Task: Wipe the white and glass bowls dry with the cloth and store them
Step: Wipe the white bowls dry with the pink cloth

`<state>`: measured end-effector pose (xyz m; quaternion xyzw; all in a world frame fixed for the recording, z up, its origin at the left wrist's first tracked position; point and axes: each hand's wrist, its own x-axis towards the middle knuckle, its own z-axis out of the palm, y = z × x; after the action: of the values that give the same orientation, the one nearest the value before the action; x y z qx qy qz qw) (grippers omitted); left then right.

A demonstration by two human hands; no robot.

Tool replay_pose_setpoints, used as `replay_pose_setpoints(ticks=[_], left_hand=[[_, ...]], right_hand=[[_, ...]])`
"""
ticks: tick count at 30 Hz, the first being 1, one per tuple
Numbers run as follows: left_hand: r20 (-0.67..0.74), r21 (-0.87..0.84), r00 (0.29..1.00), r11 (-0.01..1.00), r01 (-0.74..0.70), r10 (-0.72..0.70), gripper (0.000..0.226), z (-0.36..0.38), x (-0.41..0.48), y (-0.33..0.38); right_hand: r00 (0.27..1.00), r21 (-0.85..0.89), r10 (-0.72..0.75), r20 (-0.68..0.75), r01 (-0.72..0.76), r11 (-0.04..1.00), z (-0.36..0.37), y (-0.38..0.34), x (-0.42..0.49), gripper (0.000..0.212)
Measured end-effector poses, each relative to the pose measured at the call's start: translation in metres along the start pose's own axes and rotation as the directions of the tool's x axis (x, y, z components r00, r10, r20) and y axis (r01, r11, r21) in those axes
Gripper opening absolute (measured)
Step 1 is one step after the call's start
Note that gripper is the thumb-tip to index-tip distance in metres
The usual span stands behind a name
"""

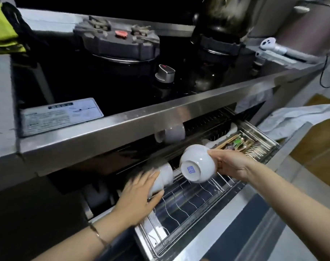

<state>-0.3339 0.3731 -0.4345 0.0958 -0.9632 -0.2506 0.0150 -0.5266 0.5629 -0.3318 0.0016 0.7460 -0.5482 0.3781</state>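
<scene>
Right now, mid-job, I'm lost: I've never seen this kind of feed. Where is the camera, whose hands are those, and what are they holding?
There is no machine here. One wide camera sits on a person's head and looks down at their own bare hands. They stand at a stove with a drawer pulled out under it. The right hand holds a white bowl whose base, which bears a blue mark, faces the camera. The left hand, blurred, grips a second white bowl lying on its side in the drawer's wire rack. Right of the rack, a tray holds chopsticks. A white cloth lies draped farther right. No glass bowl shows.
</scene>
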Motion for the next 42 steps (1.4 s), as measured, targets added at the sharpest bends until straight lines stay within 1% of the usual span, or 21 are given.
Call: replay_pose_setpoints(ticks=[5, 7, 8, 10, 11, 13, 15, 18, 23, 27, 31, 36, 38, 42], left_hand=[[-0.055, 0.085, 0.998, 0.995, 0.048, -0.044, 0.086, 0.034, 0.024, -0.013], [-0.108, 0.121, 0.994, 0.992, 0.028, -0.015, 0.082, 0.034, 0.029, -0.012], [-0.126, 0.125, 0.992, 0.992, 0.028, -0.012, 0.08, 0.033, 0.03, -0.011], [-0.108, 0.103, 0.993, 0.993, 0.051, -0.04, 0.081, 0.03, 0.031, -0.01], [-0.109, 0.097, 0.993, 0.993, 0.061, -0.051, 0.081, 0.031, 0.031, -0.011], [-0.122, 0.093, 0.991, 0.994, 0.062, -0.051, 0.075, 0.032, 0.031, -0.011], [-0.117, 0.098, 0.992, 0.993, 0.064, -0.052, 0.067, 0.035, 0.029, -0.011], [-0.159, 0.098, 0.986, 0.993, 0.065, -0.049, 0.066, 0.038, 0.029, -0.012], [-0.199, 0.128, 0.979, 0.99, 0.061, -0.035, 0.055, 0.035, 0.029, -0.01], [-0.192, 0.114, 0.98, 0.99, 0.079, -0.056, 0.059, 0.037, 0.028, -0.009], [-0.195, 0.082, 0.979, 0.993, 0.08, -0.062, 0.07, 0.036, 0.028, -0.01], [-0.18, 0.095, 0.982, 0.992, 0.082, -0.064, 0.067, 0.04, 0.03, -0.011], [-0.183, 0.085, 0.981, 0.993, 0.087, -0.07, 0.071, 0.038, 0.03, -0.011], [-0.154, 0.081, 0.985, 0.992, 0.095, -0.082, 0.08, 0.035, 0.03, -0.01]], right_hand=[[0.99, -0.056, 0.099, -0.102, -0.105, 0.993, 0.009, 0.014, 0.07, 0.03], [0.985, -0.09, 0.118, -0.129, -0.13, 0.987, 0.013, 0.016, 0.093, 0.029], [0.983, -0.085, 0.131, -0.126, -0.142, 0.986, 0.016, 0.018, 0.101, 0.026], [0.983, -0.049, 0.145, -0.112, -0.152, 0.987, 0.023, 0.02, 0.116, 0.015], [0.983, -0.027, 0.149, -0.108, -0.152, 0.988, 0.026, 0.021, 0.122, 0.013], [0.983, -0.004, 0.158, -0.093, -0.159, 0.987, 0.031, 0.025, 0.131, 0.019], [0.983, -0.001, 0.174, -0.058, -0.174, 0.985, 0.034, 0.03, 0.136, 0.02], [0.983, 0.023, 0.181, -0.033, -0.181, 0.983, 0.037, 0.032, 0.14, 0.019], [0.984, 0.056, 0.176, 0.025, -0.177, 0.983, 0.048, 0.037, 0.143, 0.02], [0.987, 0.015, 0.158, 0.025, -0.159, 0.987, 0.06, 0.045, 0.145, 0.024], [0.993, -0.022, 0.112, 0.021, -0.112, 0.994, 0.068, 0.053, 0.145, 0.021], [0.999, -0.022, 0.054, -0.005, -0.054, 0.998, 0.069, 0.058, 0.148, 0.019], [0.999, -0.037, 0.049, -0.016, -0.05, 0.998, 0.068, 0.06, 0.147, 0.02], [0.999, -0.086, 0.048, 0.021, -0.046, 0.995, 0.065, 0.061, 0.148, 0.017]])
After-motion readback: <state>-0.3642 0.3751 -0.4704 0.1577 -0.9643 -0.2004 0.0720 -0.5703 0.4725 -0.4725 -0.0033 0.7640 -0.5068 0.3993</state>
